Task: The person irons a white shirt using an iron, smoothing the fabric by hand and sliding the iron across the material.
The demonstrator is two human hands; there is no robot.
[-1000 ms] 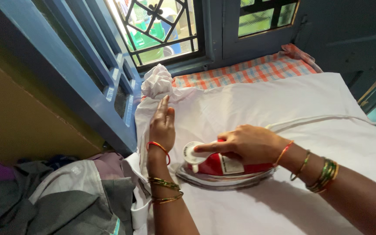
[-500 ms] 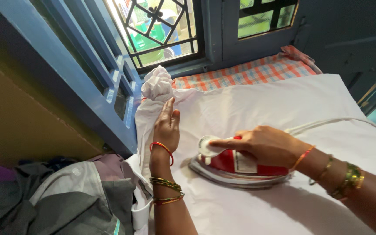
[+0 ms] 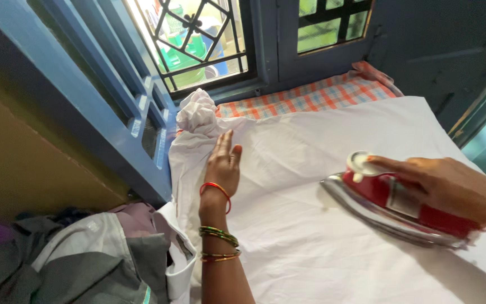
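A white cloth lies spread over the ironing surface, bunched into a crumpled knot at its far left corner. My left hand presses flat on the cloth near that bunched end, fingers together, wrist ringed with red, green and gold bangles. My right hand grips the handle of a red iron with a silver soleplate, which rests on the cloth at the right.
An orange checked cover shows beyond the cloth, under a blue-framed window with a black grille. An open blue shutter juts along the left. A pile of grey and mauve clothes lies at lower left.
My right hand has slid the iron to the right across the cloth, away from my left hand. The left hand stayed pressed on the cloth.
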